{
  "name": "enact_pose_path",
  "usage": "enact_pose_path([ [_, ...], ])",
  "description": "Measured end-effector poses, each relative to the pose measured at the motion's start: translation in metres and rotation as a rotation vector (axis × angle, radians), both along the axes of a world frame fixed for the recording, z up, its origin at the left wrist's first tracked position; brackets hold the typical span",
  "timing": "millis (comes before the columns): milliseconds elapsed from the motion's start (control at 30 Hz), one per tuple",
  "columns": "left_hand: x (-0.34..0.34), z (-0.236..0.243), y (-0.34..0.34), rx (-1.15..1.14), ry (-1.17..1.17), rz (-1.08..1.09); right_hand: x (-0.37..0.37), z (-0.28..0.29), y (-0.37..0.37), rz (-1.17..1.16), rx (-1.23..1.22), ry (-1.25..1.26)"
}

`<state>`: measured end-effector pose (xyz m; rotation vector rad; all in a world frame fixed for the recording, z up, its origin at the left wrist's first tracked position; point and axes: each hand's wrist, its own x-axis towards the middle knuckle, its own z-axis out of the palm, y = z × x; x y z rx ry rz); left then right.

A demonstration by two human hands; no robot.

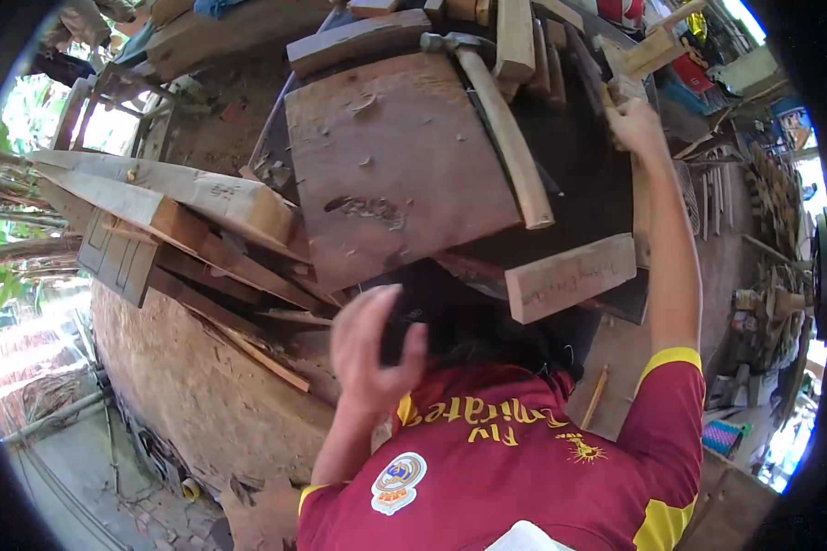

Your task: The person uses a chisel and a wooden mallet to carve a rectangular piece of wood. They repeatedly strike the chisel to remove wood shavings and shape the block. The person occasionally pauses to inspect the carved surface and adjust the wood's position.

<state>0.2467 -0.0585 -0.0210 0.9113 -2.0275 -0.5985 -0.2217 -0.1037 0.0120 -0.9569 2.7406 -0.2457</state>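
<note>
My right hand (634, 124) is stretched far out to the upper right, with its fingers closed around the lower end of a pale wooden piece (657, 50) among stacked offcuts. My left hand (372, 349) is raised close in, fingers curled against a dark mass (469, 321) just above my maroon and yellow shirt (524, 468). Whether it grips anything is hidden. Between the hands lies a wide brown board (395, 165). A hammer (510, 138) with a long pale wooden handle lies along the board's right edge.
A short pale wood block (570, 275) sits at the board's near right corner. Long planks (175, 197) stick out to the left over a dirt floor. Wood strips and small items crowd the right side (763, 193).
</note>
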Motion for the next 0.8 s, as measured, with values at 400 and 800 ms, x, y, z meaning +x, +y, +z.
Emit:
enact_pose_path([
  [400,0.034,-0.009,-0.063,-0.004,0.115,0.23,0.153,0.121,0.024,0.619,-1.074,0.217],
  [800,0.037,-0.029,-0.041,0.076,0.103,0.092,0.256,0.073,-0.119,0.949,-0.38,0.302],
])
